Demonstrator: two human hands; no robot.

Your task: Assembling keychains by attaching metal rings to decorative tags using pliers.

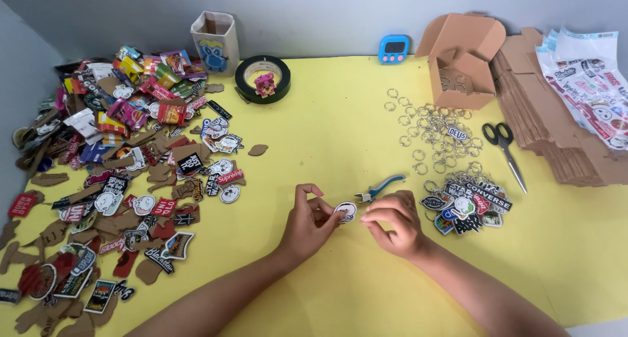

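A small round charm (345,211), white with a dark design, sits pinched between both hands just above the yellow desk (327,134). The left hand (307,222) has its fingers (322,206) curled closed on the charm's left edge, and the right hand (392,222) has its fingers (369,214) bunched closed at the charm's right edge, so that the two sets of fingertips almost meet around it.

Just beyond the right fingers, nearly touching them, lie blue-handled pliers (379,188), the handles pointing away to the right. To the right of the right hand, close by, is a heap of finished keychains (468,206) with rings attached. Farther out past that heap lies a scatter of loose metal split rings (432,134), then black-handled scissors (505,150), an open cardboard box (461,69) and a stack of flat cardboard (543,127).

Well to the left of the left hand spreads a wide pile of cut-out charms and brown backing scraps (118,180). Far beyond both hands, near the wall, stand a roll of black tape (263,79), a small paper bag (214,42) and a blue timer (394,49).
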